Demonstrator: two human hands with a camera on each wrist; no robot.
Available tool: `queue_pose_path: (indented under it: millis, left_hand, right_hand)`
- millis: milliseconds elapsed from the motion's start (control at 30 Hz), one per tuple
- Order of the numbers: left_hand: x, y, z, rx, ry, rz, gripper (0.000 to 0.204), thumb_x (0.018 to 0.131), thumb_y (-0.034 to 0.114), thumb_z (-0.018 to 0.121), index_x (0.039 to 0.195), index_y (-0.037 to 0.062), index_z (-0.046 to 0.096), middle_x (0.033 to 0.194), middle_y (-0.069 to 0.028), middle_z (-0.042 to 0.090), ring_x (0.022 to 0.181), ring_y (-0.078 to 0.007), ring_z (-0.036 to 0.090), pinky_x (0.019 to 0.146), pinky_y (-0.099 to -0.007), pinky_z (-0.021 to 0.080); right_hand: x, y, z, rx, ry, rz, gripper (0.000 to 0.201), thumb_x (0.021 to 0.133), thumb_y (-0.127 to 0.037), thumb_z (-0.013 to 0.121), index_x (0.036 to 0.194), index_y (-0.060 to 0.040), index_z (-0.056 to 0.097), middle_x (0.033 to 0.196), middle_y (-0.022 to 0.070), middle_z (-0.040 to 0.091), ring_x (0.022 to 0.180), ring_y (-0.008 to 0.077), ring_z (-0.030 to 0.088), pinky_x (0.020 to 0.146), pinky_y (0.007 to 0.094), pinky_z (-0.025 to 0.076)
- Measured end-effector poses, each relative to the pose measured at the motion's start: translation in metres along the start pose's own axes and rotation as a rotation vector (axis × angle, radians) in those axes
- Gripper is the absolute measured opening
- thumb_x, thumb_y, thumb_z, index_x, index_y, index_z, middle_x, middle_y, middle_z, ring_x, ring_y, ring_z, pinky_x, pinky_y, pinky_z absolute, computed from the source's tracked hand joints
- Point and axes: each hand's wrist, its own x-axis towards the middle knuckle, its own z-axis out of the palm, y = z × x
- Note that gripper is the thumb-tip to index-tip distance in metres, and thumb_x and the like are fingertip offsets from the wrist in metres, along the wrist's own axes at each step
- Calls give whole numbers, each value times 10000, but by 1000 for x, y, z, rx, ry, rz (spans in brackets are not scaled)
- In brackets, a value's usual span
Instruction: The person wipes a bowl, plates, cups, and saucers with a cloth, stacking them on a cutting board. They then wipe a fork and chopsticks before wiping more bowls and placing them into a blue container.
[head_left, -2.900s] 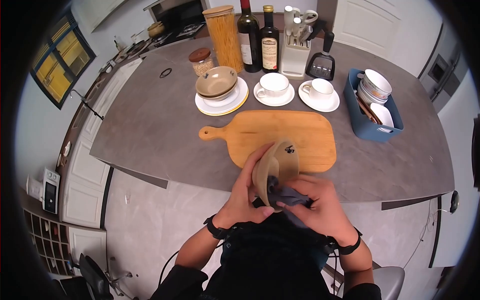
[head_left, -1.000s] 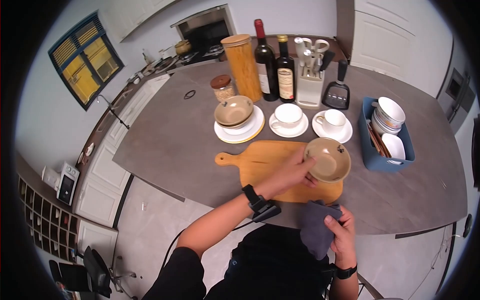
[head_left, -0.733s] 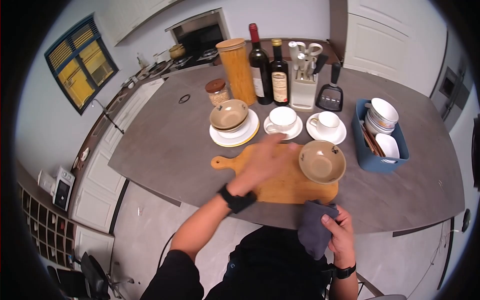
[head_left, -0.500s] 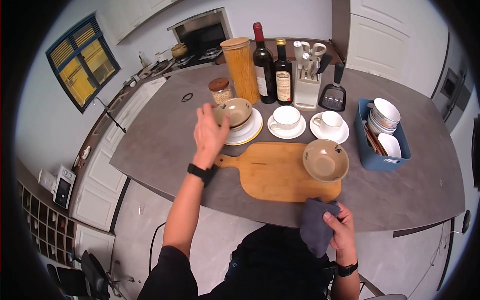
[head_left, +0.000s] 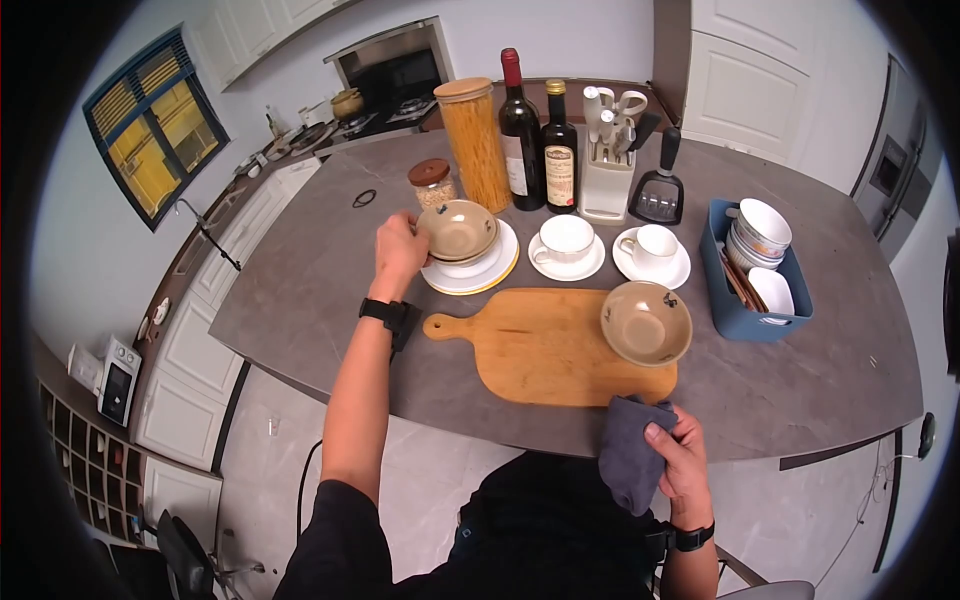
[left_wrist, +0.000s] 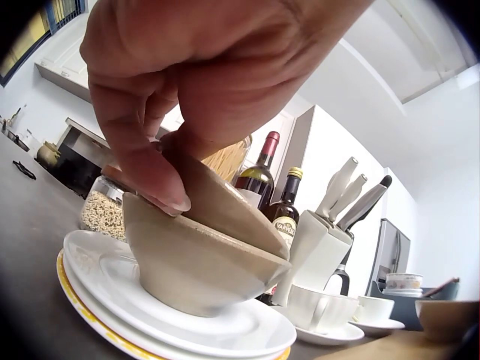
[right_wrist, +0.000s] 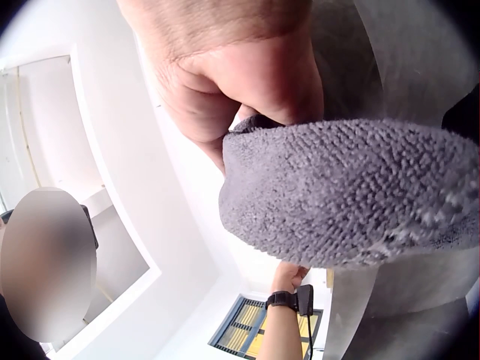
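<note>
**A left hand [head_left: 399, 248] pinches the upper bowl [head_left: 462, 227] while a right hand [head_left: 684, 462] grips a gray cloth [head_left: 632, 455]**

At a gray kitchen counter [head_left: 320, 300], a person in black sleeves reaches forward, the left hand's thumb and fingers pinching the rim of a tan bowl. The left wrist view shows that bowl tilted, its near edge raised, its far side resting in the lower bowl [left_wrist: 195, 274], which sits on a stack of white plates [head_left: 497, 266]; a yellow edge shows beneath. The right hand, at the counter's near edge, holds the folded cloth with the thumb pressed on its face; seen from the right wrist, the fabric is thick and nubby.

A third tan bowl [head_left: 646, 325] sits upright on the right end of a wooden cutting board [head_left: 535, 350], well apart from the stack. Behind stand a brown-lidded jar [head_left: 432, 188], a tall pasta canister [head_left: 472, 150], two dark bottles [head_left: 521, 150] and a knife block [head_left: 604, 190]. Two white cups [head_left: 566, 240] rest on saucers between the plates and a blue basket [head_left: 765, 328], where white bowls [head_left: 764, 230] are stacked.
</note>
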Motion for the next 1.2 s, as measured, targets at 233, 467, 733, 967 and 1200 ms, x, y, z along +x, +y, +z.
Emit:
queue_pose_path:
  millis: [233, 467, 733, 967, 1200]
  left_hand:
    - [-20, 8, -9, -372, 96, 30, 242, 946, 8, 541, 1165, -92, 562, 976, -161, 690, 668, -236, 744, 546, -322, 629]
    - [-104, -5, -46, -1076, -136, -196, 425, 947, -29, 468, 1371, -60, 468, 1194, -196, 654, 917, -265, 753, 748, -334, 677]
    - [-223, 4, -63, -1180, -375, -348, 755, 847, -18, 539, 1546, 18, 254, 1317, -175, 580, 910, -284, 732, 700, -348, 634]
    - [-267, 22, -39, -1136, -660, -234, 788, 861, -62, 505, 1600, 61, 258, 1350, -106, 590, 1106, -214, 681, 765, -336, 621]
    - [-277, 16, -22, -1193, -738, -182, 863, 918, -31, 551, 1631, 165, 107, 1440, -78, 454, 1167, -159, 617, 727, -310, 611]
  right_hand:
    - [1, -1, 1, -4, 9, 11, 259, 958, -44, 682, 1200, 46, 658, 1078, 99, 744, 951, 161, 722, 887, 314, 573]
    - [-2, 1, 5, 128, 124, 0, 387, 1029, -133, 614, 1361, 50, 537, 1234, 151, 691, 1074, 216, 704, 950, 367, 575]
    - [11, -19, 85, 110, 101, 19, 356, 1012, -93, 606, 1353, -2, 564, 1272, 143, 659, 1138, 248, 672, 989, 374, 545]
    - [46, -18, 150, -1362, -255, -1074, 456, 679, 17, 685, 1129, -54, 716, 1131, 125, 667, 1035, 344, 650, 886, 403, 538]
    - [52, 24, 152, -1367, -246, -913, 452, 674, 105, 642, 1086, -60, 725, 1113, 110, 669, 983, 333, 646, 813, 425, 538]
